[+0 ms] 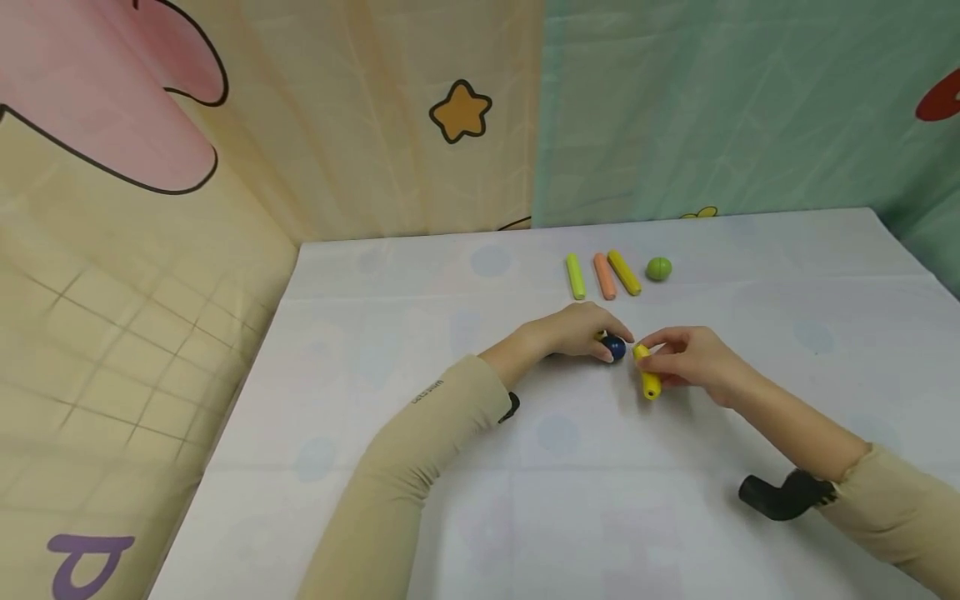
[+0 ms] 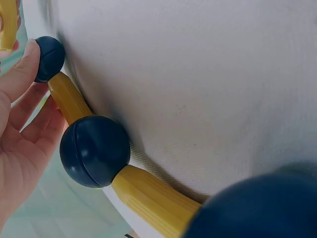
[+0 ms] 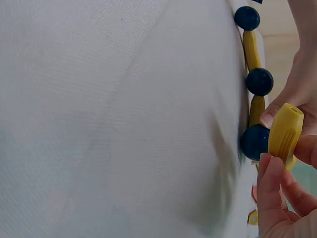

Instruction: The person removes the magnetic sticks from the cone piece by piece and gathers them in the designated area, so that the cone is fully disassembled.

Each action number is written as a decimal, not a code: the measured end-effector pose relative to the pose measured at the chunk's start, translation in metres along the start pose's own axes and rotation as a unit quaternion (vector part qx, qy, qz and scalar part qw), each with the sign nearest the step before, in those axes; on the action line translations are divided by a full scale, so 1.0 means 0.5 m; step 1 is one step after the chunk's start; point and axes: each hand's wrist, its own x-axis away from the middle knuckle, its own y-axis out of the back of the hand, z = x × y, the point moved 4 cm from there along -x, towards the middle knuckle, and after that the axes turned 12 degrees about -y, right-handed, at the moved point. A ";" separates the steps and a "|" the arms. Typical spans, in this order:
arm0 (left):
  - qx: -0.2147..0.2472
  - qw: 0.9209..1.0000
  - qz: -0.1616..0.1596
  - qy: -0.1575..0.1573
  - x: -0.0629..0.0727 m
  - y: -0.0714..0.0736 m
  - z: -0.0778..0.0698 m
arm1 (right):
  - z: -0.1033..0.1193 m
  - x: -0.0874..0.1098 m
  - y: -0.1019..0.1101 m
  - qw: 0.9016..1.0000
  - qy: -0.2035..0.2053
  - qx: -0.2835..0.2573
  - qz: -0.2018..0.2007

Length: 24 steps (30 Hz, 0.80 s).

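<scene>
A chain of blue balls and yellow rods lies along the white table; most of it is hidden behind the left arm in the head view. My left hand [image 1: 576,330] grips its right end, thumb and fingers around the end blue ball [image 2: 49,58]. Behind that ball come a short yellow rod [image 2: 69,98], a second blue ball [image 2: 95,151] and another yellow rod [image 2: 153,201]. Just to the right, my right hand [image 1: 696,360] pinches a loose yellow rod [image 1: 648,373] between thumb and fingers. A small hole shows in the end of this rod, which is close to the end ball.
Farther back on the table [image 1: 360,350] lie a lime rod [image 1: 575,277], an orange rod [image 1: 604,277], a yellow rod [image 1: 624,273] and a green ball [image 1: 659,268]. A patterned curtain [image 1: 375,125] hangs behind the table's back edge.
</scene>
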 end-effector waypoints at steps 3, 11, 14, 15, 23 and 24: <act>-0.001 1.000 -0.004 -0.003 0.000 -0.001 0.003 | 0.000 0.001 0.009 1.000 -0.001 -0.007 0.000; 0.006 1.000 -0.010 -0.006 0.003 -0.002 0.006 | -0.006 -0.004 0.020 0.999 -0.011 -0.031 0.002; 0.009 1.000 -0.013 -0.006 0.004 -0.002 0.006 | -0.008 -0.005 0.021 0.999 -0.015 -0.039 0.004; 0.009 1.000 -0.014 -0.007 0.004 -0.002 0.007 | -0.008 -0.006 0.022 0.999 -0.016 -0.041 0.005; 0.012 1.000 -0.022 -0.001 0.010 -0.002 0.012 | -0.007 -0.007 0.027 0.998 -0.020 -0.057 0.005; 0.013 1.000 -0.023 0.001 0.011 -0.002 0.013 | -0.006 -0.007 0.027 0.998 -0.020 -0.059 0.004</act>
